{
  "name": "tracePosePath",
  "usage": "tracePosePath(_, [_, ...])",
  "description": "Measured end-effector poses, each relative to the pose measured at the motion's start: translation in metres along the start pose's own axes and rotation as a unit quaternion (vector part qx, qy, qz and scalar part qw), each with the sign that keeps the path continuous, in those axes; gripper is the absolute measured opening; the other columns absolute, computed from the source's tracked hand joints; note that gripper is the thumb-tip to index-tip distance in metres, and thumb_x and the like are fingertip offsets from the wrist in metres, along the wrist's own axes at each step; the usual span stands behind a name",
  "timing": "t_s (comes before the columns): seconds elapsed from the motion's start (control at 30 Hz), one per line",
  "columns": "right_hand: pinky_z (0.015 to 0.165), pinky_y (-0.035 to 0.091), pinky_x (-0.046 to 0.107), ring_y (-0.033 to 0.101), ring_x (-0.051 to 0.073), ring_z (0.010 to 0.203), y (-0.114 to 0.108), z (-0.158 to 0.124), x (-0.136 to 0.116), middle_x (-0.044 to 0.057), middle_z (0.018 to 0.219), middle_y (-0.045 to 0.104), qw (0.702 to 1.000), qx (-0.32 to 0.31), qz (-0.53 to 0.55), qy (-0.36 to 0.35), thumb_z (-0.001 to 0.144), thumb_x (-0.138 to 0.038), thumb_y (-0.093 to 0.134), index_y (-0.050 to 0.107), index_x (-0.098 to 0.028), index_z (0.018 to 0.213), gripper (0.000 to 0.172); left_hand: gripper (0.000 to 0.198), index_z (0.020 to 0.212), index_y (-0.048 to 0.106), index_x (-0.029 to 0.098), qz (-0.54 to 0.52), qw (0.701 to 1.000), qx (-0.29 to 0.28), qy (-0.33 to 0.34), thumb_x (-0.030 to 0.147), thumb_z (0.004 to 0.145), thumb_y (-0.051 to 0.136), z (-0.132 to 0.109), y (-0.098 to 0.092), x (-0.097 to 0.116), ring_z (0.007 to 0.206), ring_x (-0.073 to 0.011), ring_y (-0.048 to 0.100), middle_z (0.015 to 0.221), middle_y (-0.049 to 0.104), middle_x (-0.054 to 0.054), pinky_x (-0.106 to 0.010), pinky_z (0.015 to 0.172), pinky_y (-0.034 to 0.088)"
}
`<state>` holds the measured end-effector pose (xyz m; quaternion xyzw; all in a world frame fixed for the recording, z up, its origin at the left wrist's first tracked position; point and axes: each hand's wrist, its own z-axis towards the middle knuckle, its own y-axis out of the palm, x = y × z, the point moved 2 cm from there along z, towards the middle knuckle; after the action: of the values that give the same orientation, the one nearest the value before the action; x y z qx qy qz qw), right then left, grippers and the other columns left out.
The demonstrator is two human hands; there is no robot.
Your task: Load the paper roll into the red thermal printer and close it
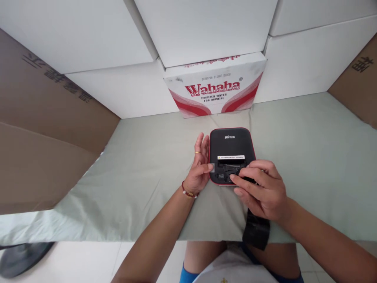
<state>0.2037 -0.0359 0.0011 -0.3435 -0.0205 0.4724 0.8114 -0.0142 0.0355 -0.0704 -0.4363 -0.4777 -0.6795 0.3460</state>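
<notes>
A flat black device (231, 146) with rounded corners, a red edge and white lettering lies on the cloth. Along its left side is my left hand (200, 173), fingers behind the edge and thumb pressed on a small grey patch. In the lower half, below a white warning label (231, 157), a recessed compartment (226, 169) holds dark parts too small to tell apart. My right hand (263, 188) reaches over the lower right corner, its bent fingers at this compartment; what they pinch is hidden. Below that hand a glossy black strip (257, 230) hangs over the table edge.
A pale green cloth (153, 157) covers the table. Behind the device stands a white and red Wahaha water carton (216, 92) against white boxes (203, 27). Brown cartons flank the table at left (50, 129) and right (357, 78). A round black base (26, 257) stands on the floor.
</notes>
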Motion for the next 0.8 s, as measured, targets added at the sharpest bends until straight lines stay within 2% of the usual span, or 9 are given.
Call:
tracePosePath(0.13, [0.088, 0.064, 0.045, 0.071, 0.026, 0.102, 0.000, 0.001, 0.000, 0.006, 0.105, 0.084, 1.000, -0.017, 0.002, -0.017, 0.097, -0.019, 0.076, 0.081, -0.027, 0.134, 0.038, 0.112, 0.173, 0.025, 0.054, 0.003, 1.000, -0.009, -0.004, 0.054, 0.082, 0.090, 0.000, -0.002, -0.004, 0.179, -0.0309, 0.026, 0.190, 0.029, 0.002, -0.058, 0.144, 0.031])
tracePosePath(0.23, [0.086, 0.065, 0.044, 0.072, 0.026, 0.098, -0.006, 0.011, -0.001, 0.007, 0.102, 0.083, 0.998, -0.040, 0.019, -0.034, 0.099, -0.019, 0.075, 0.083, -0.025, 0.126, 0.029, 0.113, 0.173, 0.027, 0.052, -0.001, 1.000, -0.004, 0.002, 0.053, 0.081, 0.092, 0.000, -0.001, -0.006, 0.179, -0.0317, 0.025, 0.190, 0.027, 0.000, -0.058, 0.144, 0.030])
tracePosePath(0.3, [0.082, 0.063, 0.039, 0.073, 0.023, 0.091, -0.013, 0.026, -0.001, 0.006, 0.097, 0.083, 0.997, -0.077, 0.021, -0.009, 0.104, -0.021, 0.070, 0.084, -0.025, 0.112, 0.017, 0.108, 0.172, 0.032, 0.049, -0.001, 1.000, -0.002, 0.007, 0.053, 0.081, 0.091, 0.000, 0.001, -0.007, 0.179, -0.0325, 0.024, 0.190, 0.028, -0.001, -0.058, 0.144, 0.029])
tracePosePath(0.37, [0.078, 0.060, 0.036, 0.073, 0.021, 0.084, -0.016, 0.046, 0.003, 0.006, 0.094, 0.082, 0.989, -0.135, -0.002, 0.058, 0.110, -0.027, 0.061, 0.084, -0.024, 0.101, 0.024, 0.101, 0.169, 0.038, 0.046, -0.007, 1.000, -0.003, 0.014, 0.054, 0.082, 0.089, 0.001, 0.004, -0.009, 0.178, -0.0338, 0.026, 0.188, 0.032, -0.002, -0.058, 0.145, 0.027])
tracePosePath(0.47, [0.073, 0.057, 0.037, 0.078, 0.023, 0.084, -0.009, 0.080, 0.013, 0.008, 0.102, 0.085, 0.944, -0.267, -0.110, 0.162, 0.113, -0.030, 0.054, 0.084, -0.023, 0.105, 0.032, 0.096, 0.164, 0.046, 0.041, -0.032, 0.999, 0.000, 0.019, 0.056, 0.079, 0.088, 0.004, 0.005, -0.011, 0.176, -0.0356, 0.029, 0.185, 0.039, -0.004, -0.059, 0.145, 0.025])
tracePosePath(0.53, [0.071, 0.056, 0.039, 0.080, 0.029, 0.088, 0.005, 0.100, 0.020, 0.012, 0.111, 0.086, 0.887, -0.367, -0.198, 0.200, 0.107, -0.024, 0.057, 0.084, -0.022, 0.112, 0.028, 0.096, 0.163, 0.047, 0.040, -0.040, 0.999, 0.006, 0.015, 0.054, 0.077, 0.088, 0.005, 0.005, -0.013, 0.176, -0.0363, 0.030, 0.184, 0.040, -0.004, -0.060, 0.144, 0.026])
tracePosePath(0.6, [0.070, 0.055, 0.041, 0.081, 0.033, 0.091, 0.022, 0.114, 0.026, 0.017, 0.111, 0.086, 0.836, -0.439, -0.242, 0.222, 0.100, -0.017, 0.060, 0.085, -0.020, 0.109, 0.026, 0.096, 0.163, 0.048, 0.040, -0.033, 0.999, 0.007, 0.017, 0.054, 0.077, 0.088, 0.007, 0.003, -0.015, 0.176, -0.0364, 0.030, 0.184, 0.040, -0.004, -0.060, 0.144, 0.026])
tracePosePath(0.67, [0.074, 0.057, 0.041, 0.082, 0.035, 0.094, 0.037, 0.122, 0.031, 0.018, 0.104, 0.086, 0.814, -0.469, -0.248, 0.235, 0.097, -0.014, 0.061, 0.085, -0.020, 0.104, 0.026, 0.095, 0.162, 0.048, 0.040, -0.025, 0.999, 0.006, 0.022, 0.053, 0.078, 0.087, 0.008, 0.002, -0.017, 0.176, -0.0360, 0.029, 0.184, 0.040, -0.004, -0.059, 0.144, 0.026])
tracePosePath(0.8, [0.082, 0.058, 0.041, 0.081, 0.033, 0.096, 0.047, 0.123, 0.037, 0.017, 0.099, 0.086, 0.813, -0.471, -0.240, 0.245, 0.097, -0.017, 0.062, 0.086, -0.022, 0.105, 0.026, 0.095, 0.162, 0.049, 0.038, -0.051, 0.999, 0.000, 0.013, 0.052, 0.076, 0.088, 0.008, 0.002, -0.019, 0.174, -0.0371, 0.032, 0.183, 0.042, -0.005, -0.058, 0.143, 0.026])
